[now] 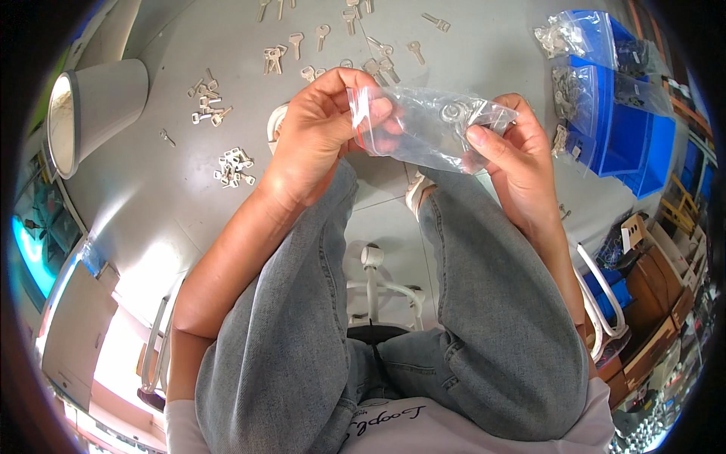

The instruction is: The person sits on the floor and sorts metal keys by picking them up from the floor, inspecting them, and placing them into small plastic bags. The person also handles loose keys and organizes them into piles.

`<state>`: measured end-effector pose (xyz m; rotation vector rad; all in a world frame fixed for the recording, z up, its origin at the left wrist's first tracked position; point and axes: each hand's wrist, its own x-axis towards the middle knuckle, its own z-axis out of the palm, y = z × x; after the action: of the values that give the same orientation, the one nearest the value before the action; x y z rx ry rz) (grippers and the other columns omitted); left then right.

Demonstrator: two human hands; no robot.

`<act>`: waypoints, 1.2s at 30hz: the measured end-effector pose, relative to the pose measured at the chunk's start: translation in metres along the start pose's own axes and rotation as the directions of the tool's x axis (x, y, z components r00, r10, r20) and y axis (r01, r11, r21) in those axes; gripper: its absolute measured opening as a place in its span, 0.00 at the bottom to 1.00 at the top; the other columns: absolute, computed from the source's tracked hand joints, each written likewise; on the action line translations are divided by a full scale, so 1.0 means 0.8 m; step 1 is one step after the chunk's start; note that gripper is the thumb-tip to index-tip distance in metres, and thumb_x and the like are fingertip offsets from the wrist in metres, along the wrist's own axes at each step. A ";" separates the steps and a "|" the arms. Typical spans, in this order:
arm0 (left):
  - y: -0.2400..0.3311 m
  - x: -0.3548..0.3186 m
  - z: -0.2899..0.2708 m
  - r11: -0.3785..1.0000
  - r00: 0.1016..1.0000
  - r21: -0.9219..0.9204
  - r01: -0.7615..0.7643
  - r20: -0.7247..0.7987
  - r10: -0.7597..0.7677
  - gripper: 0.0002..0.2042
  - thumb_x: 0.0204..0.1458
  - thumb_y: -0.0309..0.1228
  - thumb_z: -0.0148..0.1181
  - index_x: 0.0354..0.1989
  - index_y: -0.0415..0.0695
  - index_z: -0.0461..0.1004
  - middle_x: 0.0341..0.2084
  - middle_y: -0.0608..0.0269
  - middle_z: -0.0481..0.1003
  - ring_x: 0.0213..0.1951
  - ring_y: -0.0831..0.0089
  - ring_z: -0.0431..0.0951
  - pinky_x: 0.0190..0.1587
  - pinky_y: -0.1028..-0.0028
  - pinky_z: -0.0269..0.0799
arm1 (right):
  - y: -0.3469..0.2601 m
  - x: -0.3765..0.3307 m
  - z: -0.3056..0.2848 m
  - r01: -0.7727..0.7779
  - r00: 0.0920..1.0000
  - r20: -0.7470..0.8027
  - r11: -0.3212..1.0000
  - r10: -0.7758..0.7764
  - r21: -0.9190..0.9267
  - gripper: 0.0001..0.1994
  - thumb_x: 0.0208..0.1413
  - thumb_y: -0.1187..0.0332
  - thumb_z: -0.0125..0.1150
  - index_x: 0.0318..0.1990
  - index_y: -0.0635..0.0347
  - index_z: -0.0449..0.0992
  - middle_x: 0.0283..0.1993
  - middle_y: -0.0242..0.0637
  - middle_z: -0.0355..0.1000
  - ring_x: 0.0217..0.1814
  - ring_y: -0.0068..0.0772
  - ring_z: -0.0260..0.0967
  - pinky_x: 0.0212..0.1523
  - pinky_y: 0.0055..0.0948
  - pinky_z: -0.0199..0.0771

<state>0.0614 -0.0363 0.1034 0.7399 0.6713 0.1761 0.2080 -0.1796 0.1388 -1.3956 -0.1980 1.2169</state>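
A clear plastic zip bag [423, 113] with a red stripe near its mouth is stretched between my two hands above my knees. My left hand [321, 125] grips the striped end, its fingertips showing through the film. At the other end, my right hand [514, 155] pinches the bag between thumb and fingers. Inside, close to the right thumb, lie small shiny metal pieces [455, 113], one of them round like a ring; their exact kind cannot be made out.
Beyond my hands, loose keys [296, 45] are scattered on the grey floor [234, 60]. A key pile [234, 167] lies left of my left forearm. A pale bin [110, 106] stands far left. At right, filled clear bags [578, 91] hang over blue bins [631, 144].
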 end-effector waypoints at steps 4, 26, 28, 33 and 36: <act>0.002 -0.002 0.001 0.977 0.991 0.180 -0.117 -0.037 0.126 0.08 0.44 0.24 0.59 0.30 0.42 0.66 0.28 0.64 0.69 0.31 0.76 0.72 0.33 0.77 0.71 | 0.007 0.002 -0.003 -0.065 0.996 -0.048 0.994 0.069 0.086 0.10 0.48 0.74 0.57 0.37 0.61 0.64 0.35 0.37 0.69 0.30 0.24 0.68 0.28 0.21 0.70; 0.014 -0.013 0.009 0.927 0.988 0.371 -0.056 0.153 -0.002 0.14 0.46 0.15 0.41 0.34 0.41 0.75 0.24 0.68 0.73 0.31 0.78 0.71 0.40 0.80 0.65 | 0.010 0.003 0.002 -0.013 0.999 -0.044 0.988 0.020 0.154 0.12 0.48 0.77 0.54 0.39 0.63 0.61 0.35 0.41 0.69 0.36 0.32 0.70 0.32 0.30 0.76; 0.012 -0.013 0.005 0.951 0.977 0.295 -0.093 0.212 0.029 0.16 0.45 0.14 0.39 0.33 0.41 0.75 0.25 0.67 0.72 0.29 0.78 0.69 0.40 0.79 0.64 | 0.010 0.002 0.004 0.014 0.999 -0.046 0.995 -0.010 0.097 0.11 0.48 0.78 0.54 0.38 0.63 0.60 0.34 0.40 0.69 0.35 0.32 0.71 0.32 0.29 0.77; 0.007 -0.006 0.003 0.846 0.952 0.448 -0.288 0.230 0.202 0.10 0.47 0.18 0.46 0.29 0.40 0.75 0.28 0.67 0.69 0.30 0.77 0.70 0.41 0.78 0.65 | 0.008 0.001 0.007 0.034 0.999 -0.037 0.997 -0.032 0.066 0.11 0.47 0.78 0.55 0.36 0.62 0.59 0.33 0.39 0.68 0.34 0.31 0.71 0.31 0.28 0.77; 0.008 -0.006 0.017 0.811 0.962 0.517 -0.273 0.138 0.236 0.05 0.45 0.21 0.54 0.29 0.40 0.75 0.29 0.67 0.68 0.33 0.77 0.70 0.40 0.78 0.66 | 0.010 0.001 0.007 0.032 0.999 -0.034 0.998 -0.031 0.052 0.11 0.47 0.79 0.55 0.36 0.62 0.59 0.34 0.39 0.67 0.34 0.30 0.71 0.31 0.27 0.76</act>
<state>0.0672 -0.0410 0.1178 1.3743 0.5547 0.2120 0.2001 -0.1779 0.1335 -1.3614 -0.1632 1.1644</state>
